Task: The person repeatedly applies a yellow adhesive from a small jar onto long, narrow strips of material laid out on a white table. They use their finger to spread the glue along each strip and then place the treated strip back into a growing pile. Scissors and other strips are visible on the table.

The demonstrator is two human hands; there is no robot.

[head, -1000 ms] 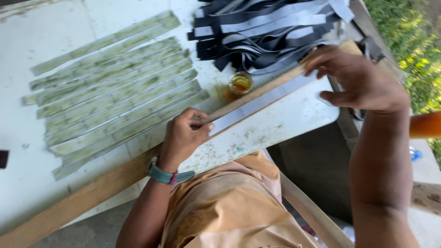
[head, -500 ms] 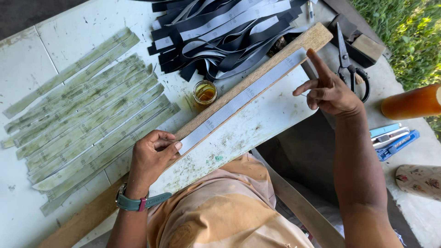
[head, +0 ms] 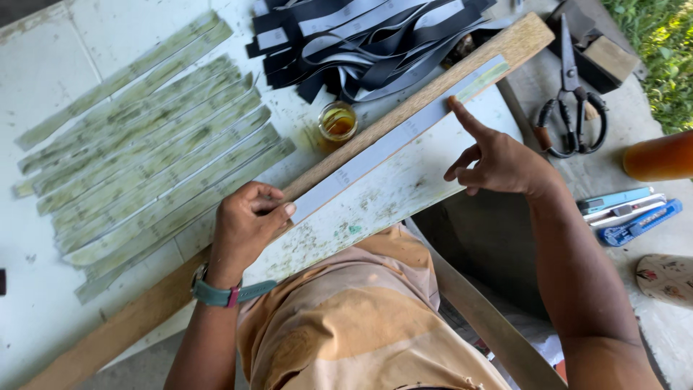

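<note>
i see the left hand [head: 245,220] pinching the near end of a pale strip [head: 393,141] lying along a wooden board [head: 433,83]. the right hand [head: 498,162] is half curled, forefinger pressing the strip's edge farther up. my torso hides the table [head: 390,195] edge; the dark strips [head: 361,36] are cut off at the top.

Bright daylight, soft shadows, sharp focus, mild glare on white tabletop [head: 50,79].

White stained table [head: 50,65], grey concrete floor [head: 613,159], sunlit grass [head: 664,43] beyond.
</note>
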